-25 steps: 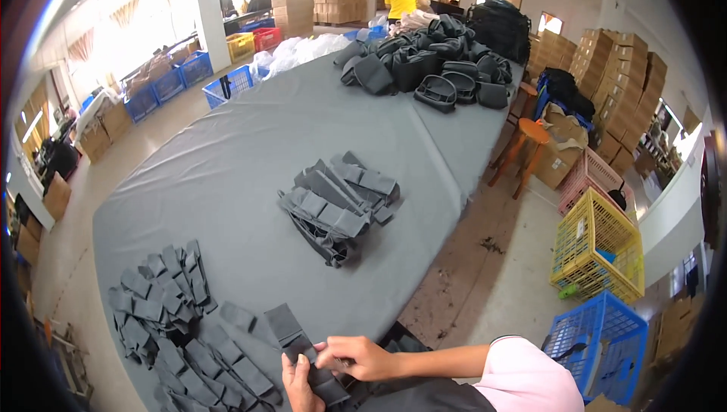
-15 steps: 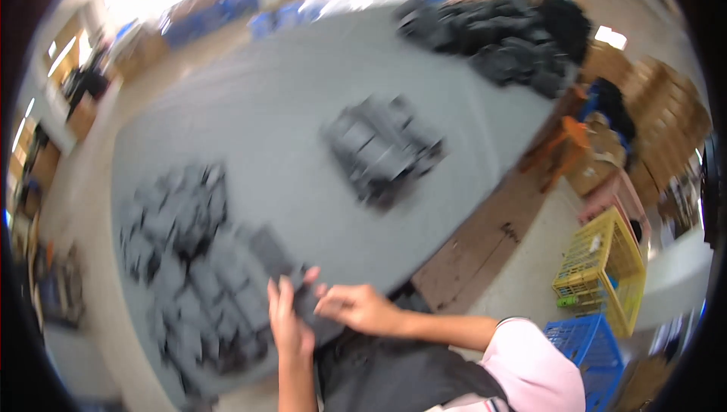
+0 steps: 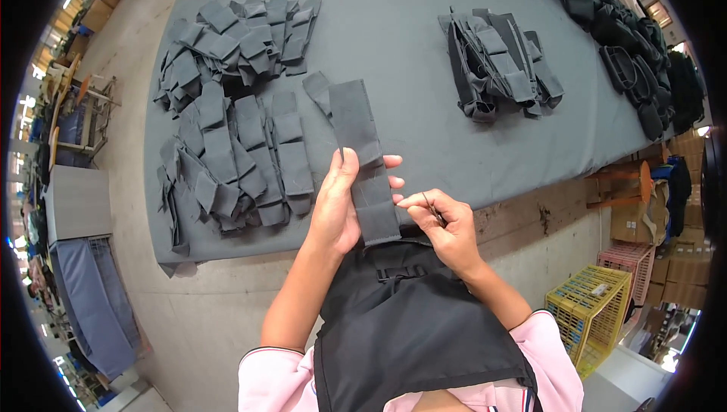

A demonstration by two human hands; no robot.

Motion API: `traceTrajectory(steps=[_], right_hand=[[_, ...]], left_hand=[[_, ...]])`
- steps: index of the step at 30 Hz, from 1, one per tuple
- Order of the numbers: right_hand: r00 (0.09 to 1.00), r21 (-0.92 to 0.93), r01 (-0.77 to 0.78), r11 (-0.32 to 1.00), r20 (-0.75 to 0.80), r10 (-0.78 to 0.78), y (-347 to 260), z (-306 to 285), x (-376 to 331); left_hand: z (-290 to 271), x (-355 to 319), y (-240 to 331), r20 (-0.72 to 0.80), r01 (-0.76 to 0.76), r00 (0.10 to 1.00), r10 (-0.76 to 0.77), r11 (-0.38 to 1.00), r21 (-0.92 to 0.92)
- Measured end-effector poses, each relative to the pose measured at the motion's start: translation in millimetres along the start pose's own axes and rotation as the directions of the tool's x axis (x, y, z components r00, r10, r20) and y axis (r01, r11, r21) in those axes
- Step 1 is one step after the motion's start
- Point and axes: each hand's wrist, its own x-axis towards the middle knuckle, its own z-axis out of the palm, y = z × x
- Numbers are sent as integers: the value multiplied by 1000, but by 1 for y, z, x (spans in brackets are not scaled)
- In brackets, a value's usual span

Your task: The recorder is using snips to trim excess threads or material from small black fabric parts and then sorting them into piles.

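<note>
A flat grey fabric strip with seams across it lies in my left hand. The thumb is at its left edge, and the fingers pass behind it and show at the right. A second strip end sticks out behind its upper part. Just right of the strip, my right hand is closed in a pinch around a small, thin dark tool that looks like thread snips, mostly hidden by the fingers. The right fingertips are close to the strip's edge and my left fingertips; whether they touch is unclear.
Two piles of grey strips, a far one and a near one, lie left on the grey-covered table. A stack of sewn pieces and a dark heap lie right. A yellow crate stands on the floor.
The view has turned and sharpened, so the table and piles sit differently in it. The strip now lies plainly across my left hand, and the thin tool shows in my right.
</note>
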Motion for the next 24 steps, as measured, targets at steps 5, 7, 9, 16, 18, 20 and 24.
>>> traceTrajectory(steps=[5, 7, 9, 16, 18, 20, 24], right_hand=[[996, 82, 90, 992, -17, -89, -9, 0, 11], [998, 64, 56, 996, -16, -55, -7, -7, 15], [1000, 51, 23, 998, -8, -23, -6, -8, 19], [987, -52, 84, 995, -135, -91, -4, -14, 48], [954, -70, 199, 978, -214, -209, -11, -17, 56], [963, -49, 183, 982, -190, -189, -12, -13, 60], [899, -321, 336, 886, -171, -403, 4, -6, 77]], left_hand=[[4, -6, -3, 44, -76, 996, 71, 991, 109], [8, -5, -2, 41, -109, 994, 102, 966, 236], [3, -2, -5, 80, -130, 990, 112, 950, 284], [5, -3, -7, 113, -90, 992, 55, 938, 334], [14, -4, -11, 165, -73, 986, 18, 940, 334], [22, -12, -13, 120, -68, 993, 15, 888, 454], [15, -14, -20, -1, -46, 999, 51, 917, 395]])
